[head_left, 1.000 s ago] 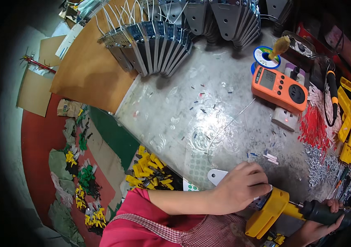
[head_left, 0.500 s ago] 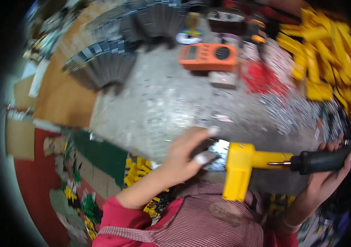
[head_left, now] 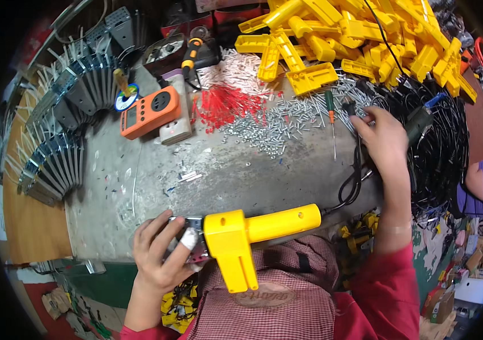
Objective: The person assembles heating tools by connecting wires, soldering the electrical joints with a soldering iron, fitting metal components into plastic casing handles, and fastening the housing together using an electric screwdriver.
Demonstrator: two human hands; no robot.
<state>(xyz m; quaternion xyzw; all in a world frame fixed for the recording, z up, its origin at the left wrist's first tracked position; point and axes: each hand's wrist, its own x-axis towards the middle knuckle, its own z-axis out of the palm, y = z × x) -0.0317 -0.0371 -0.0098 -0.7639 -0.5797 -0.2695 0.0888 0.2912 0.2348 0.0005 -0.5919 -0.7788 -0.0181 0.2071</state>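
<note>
Yellow housing (head_left: 227,229) at the near edge of the bench (head_left: 275,181), handle (head_left: 284,221) pointing right. Left hand (head_left: 159,258): fingers curled closed round its metal end (head_left: 196,224). Right hand (head_left: 386,136): thumb and forefinger bent, slightly apart, by what looks like a black plug (head_left: 350,107) beside loose screws (head_left: 292,122); cannot tell whether they grip it. Step looks like handling the cord (head_left: 358,153). Best: take the plug's body, not the wire; lift clear of the green-handled screwdriver (head_left: 330,105); leave slack; left wrist steady.
</note>
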